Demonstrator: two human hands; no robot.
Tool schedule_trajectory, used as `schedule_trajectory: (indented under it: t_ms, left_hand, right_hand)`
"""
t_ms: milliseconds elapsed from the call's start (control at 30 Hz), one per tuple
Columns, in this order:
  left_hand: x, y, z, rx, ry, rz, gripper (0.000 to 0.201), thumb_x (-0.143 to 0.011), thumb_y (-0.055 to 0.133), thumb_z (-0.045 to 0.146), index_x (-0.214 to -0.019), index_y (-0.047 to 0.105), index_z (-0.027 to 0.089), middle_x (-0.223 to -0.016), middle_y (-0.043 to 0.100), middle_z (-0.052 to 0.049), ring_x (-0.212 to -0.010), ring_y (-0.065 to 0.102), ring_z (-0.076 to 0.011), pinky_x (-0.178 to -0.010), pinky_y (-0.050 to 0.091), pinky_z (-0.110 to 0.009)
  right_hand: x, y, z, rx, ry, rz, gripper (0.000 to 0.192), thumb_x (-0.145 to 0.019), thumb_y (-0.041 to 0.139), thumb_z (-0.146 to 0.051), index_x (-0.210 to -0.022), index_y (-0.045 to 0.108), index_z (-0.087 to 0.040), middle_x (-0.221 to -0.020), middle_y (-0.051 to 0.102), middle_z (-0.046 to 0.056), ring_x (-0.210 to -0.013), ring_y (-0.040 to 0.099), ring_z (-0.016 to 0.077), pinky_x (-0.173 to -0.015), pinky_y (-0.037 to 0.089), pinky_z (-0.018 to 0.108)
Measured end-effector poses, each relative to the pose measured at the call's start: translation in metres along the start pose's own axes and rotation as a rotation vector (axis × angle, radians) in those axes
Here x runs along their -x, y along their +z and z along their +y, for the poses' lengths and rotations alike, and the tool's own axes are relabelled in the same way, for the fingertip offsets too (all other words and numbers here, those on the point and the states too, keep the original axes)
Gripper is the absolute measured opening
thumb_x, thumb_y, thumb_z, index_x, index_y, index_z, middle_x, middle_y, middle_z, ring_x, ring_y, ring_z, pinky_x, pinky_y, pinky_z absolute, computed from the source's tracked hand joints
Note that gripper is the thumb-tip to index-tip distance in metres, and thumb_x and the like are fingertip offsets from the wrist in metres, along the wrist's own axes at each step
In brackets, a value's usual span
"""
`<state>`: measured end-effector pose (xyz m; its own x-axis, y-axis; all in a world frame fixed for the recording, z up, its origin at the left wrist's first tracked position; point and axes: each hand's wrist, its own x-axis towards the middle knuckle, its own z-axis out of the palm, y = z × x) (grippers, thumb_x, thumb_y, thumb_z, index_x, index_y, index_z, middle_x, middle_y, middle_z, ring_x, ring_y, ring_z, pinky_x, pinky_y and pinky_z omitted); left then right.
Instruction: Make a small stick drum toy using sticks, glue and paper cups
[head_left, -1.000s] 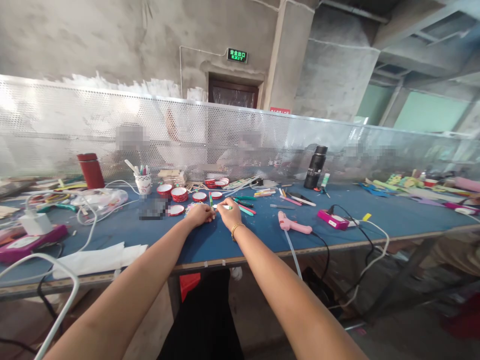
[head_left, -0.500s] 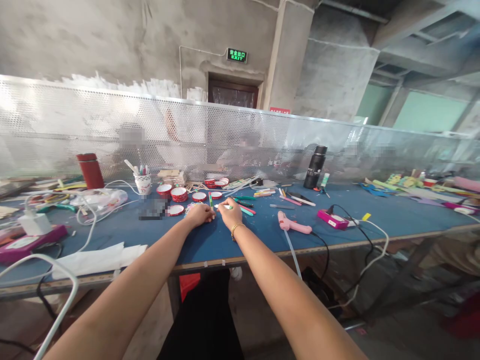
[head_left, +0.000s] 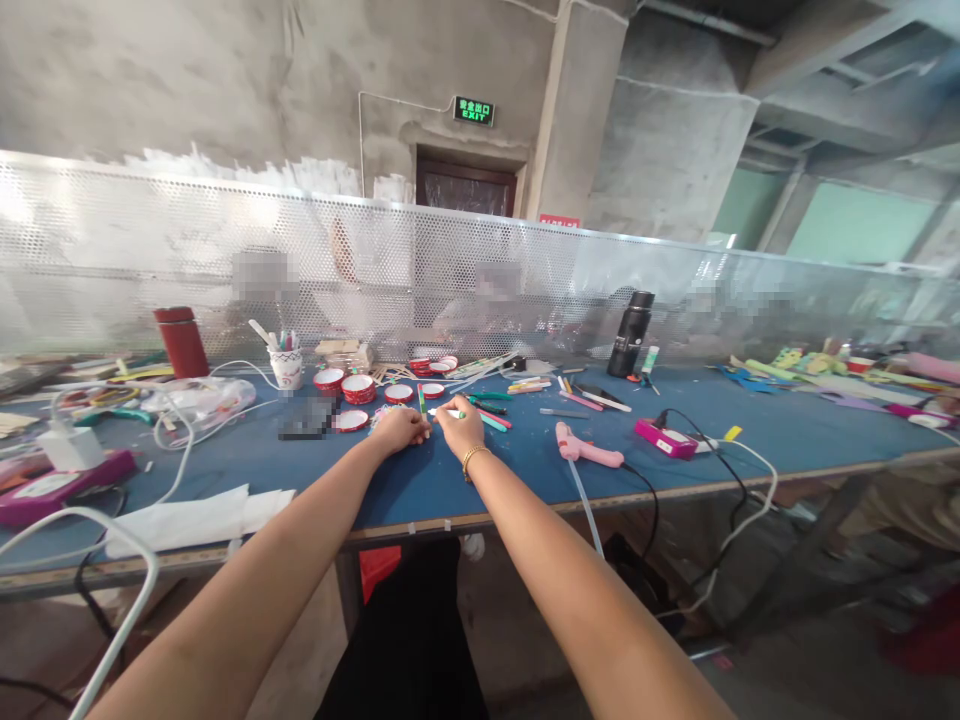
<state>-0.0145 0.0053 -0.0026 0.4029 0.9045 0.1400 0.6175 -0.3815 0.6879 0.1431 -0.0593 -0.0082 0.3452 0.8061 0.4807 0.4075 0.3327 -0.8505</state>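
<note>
My left hand [head_left: 401,428] is closed around the lower end of a small craft stick [head_left: 422,402], which stands up from the fingers just above the blue tabletop. The stick's visible part is coloured green with a red tip. Close beside it, my right hand [head_left: 463,425] grips a white marker pen [head_left: 442,413] with a green part, its tip pointing left toward the stick. Whether the tip touches the stick is too small to tell. Several red-rimmed round lids [head_left: 358,387] lie beyond my left hand. Past my right hand are green-handled pliers [head_left: 491,404] and loose markers [head_left: 495,421].
A pink glue gun [head_left: 586,447] with a cable lies to the right, near a magenta power strip [head_left: 665,438]. A black bottle [head_left: 630,335], a red bottle [head_left: 181,342] and a cup of pens [head_left: 286,367] stand at the back. White sheets [head_left: 191,520] lie at the front left edge.
</note>
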Motion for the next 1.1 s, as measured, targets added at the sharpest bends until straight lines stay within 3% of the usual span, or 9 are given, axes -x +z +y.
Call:
schedule_trajectory:
  t_ms: [400,733,933,1100]
  left_hand:
    - [0.0023,0.0002,0.0011,-0.006,0.011,0.008,0.04,-0.083,0.068,0.06,-0.069,0.069,0.023,-0.065,0.071,-0.001,-0.061,0.065,-0.0153,-0.059,0.048,-0.023]
    - [0.0,0.0001,-0.0005,0.008,-0.002,0.001,0.027,-0.086,0.067,0.044,-0.068,0.069,0.023,-0.064,0.069,0.0,-0.061,0.065,-0.0153,-0.06,0.048,-0.023]
    - [-0.0008,0.0004,-0.003,0.01,0.01,-0.002,0.027,-0.086,0.064,0.044,-0.071,0.071,0.023,-0.064,0.069,0.0,-0.06,0.065,-0.0155,-0.06,0.047,-0.024]
    - [0.001,-0.0002,-0.0001,0.01,0.0,-0.008,0.036,-0.085,0.066,0.055,-0.07,0.07,0.022,-0.064,0.069,0.0,-0.062,0.065,-0.0159,-0.061,0.048,-0.024]
  right_hand:
    - [-0.0014,0.0032,0.0011,-0.018,-0.027,-0.022,0.012,-0.075,0.059,-0.035,-0.067,0.06,-0.026,-0.077,0.071,-0.004,-0.083,0.066,0.0201,-0.088,0.051,0.03]
    - [-0.0012,-0.0003,-0.0007,0.046,0.028,0.001,0.014,-0.077,0.06,-0.037,-0.068,0.06,-0.026,-0.078,0.072,-0.003,-0.084,0.066,0.0213,-0.084,0.049,0.031]
    - [-0.0009,0.0006,0.0,-0.002,0.016,-0.009,0.013,-0.076,0.058,-0.035,-0.066,0.059,-0.026,-0.077,0.073,-0.003,-0.083,0.065,0.0203,-0.082,0.049,0.029]
    - [-0.0007,0.0018,-0.0005,-0.025,0.013,-0.025,0.012,-0.074,0.06,-0.034,-0.066,0.06,-0.026,-0.077,0.072,-0.004,-0.084,0.065,0.0202,-0.084,0.05,0.029]
